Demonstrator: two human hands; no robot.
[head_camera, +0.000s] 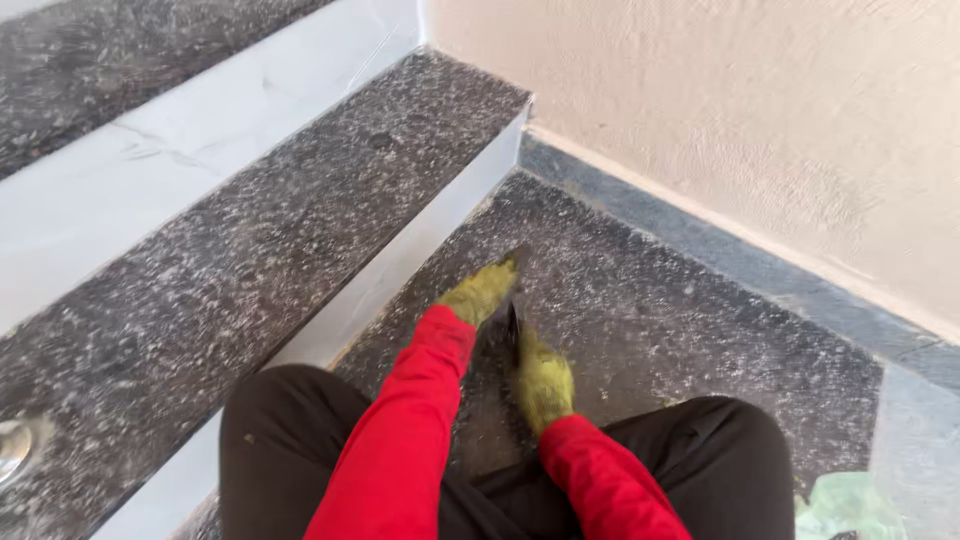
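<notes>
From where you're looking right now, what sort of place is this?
Probably an indoor staircase landing under finishing or cleaning work. Dust-streaked dark speckled granite steps with white marble risers climb beside a rough cream plastered wall, and both hands, left and right, in yellow-green gloves, work at the granite landing floor.

Red long sleeves, yellow-green gloves on both hands, dark brown trousers

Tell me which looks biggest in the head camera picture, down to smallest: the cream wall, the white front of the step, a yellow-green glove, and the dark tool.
1. Cream wall
2. White front of the step
3. Yellow-green gloves: the left hand and right hand look alike, so no ranking between them
4. Dark tool, a thin sliver between the gloves
</notes>
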